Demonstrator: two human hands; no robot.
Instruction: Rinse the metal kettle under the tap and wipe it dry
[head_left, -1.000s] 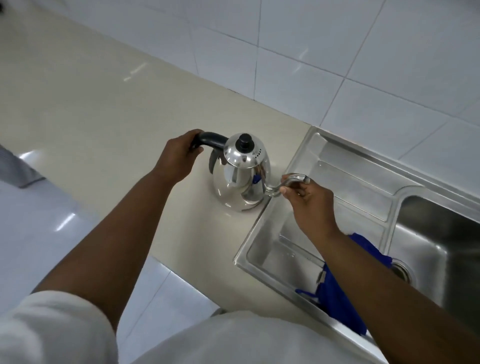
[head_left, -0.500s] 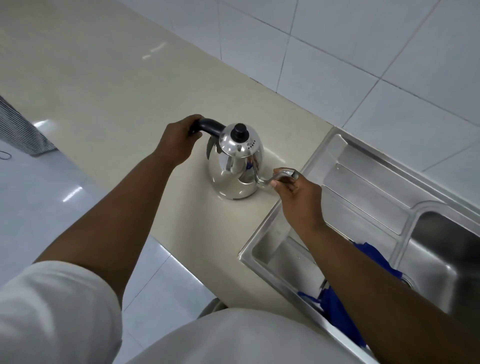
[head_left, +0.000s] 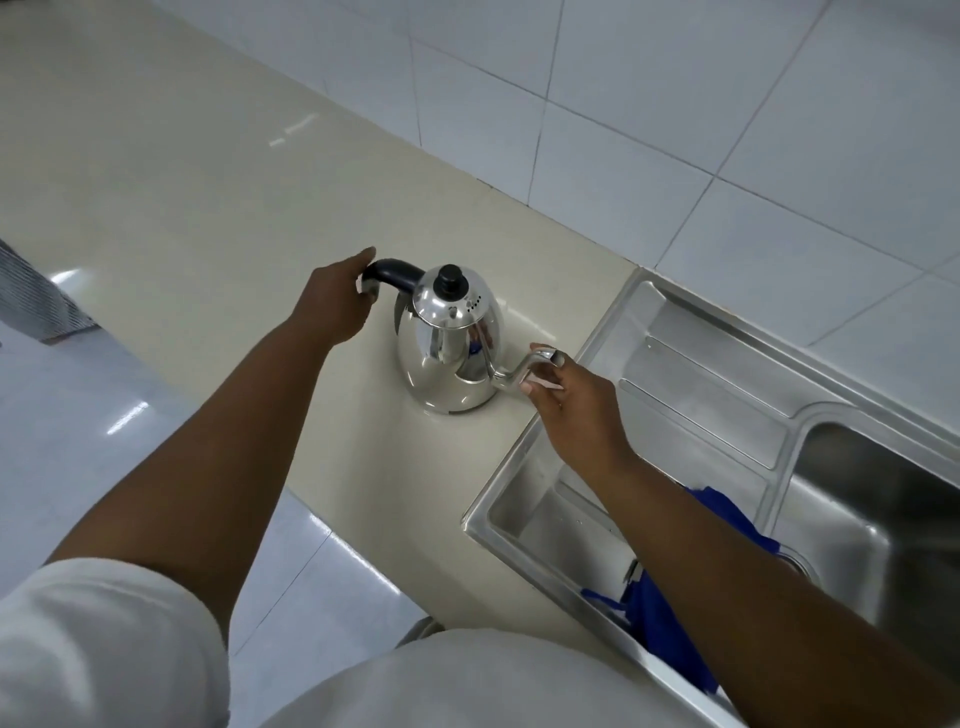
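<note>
The shiny metal kettle with a black lid knob stands upright on the beige counter, just left of the sink. My left hand is wrapped around the end of its black handle. My right hand holds the thin curved spout loosely between thumb and fingers, above the sink's left rim. No tap is in view.
The steel sink with a ribbed drainboard and a deep basin fills the right side. A blue cloth lies in it, partly under my right forearm. White wall tiles run behind. A grey ribbed object sits at the left edge.
The kettle stands a little farther left from the sink rim than a second ago. My right fingers have loosened around the spout. My left hand stays on the handle.
</note>
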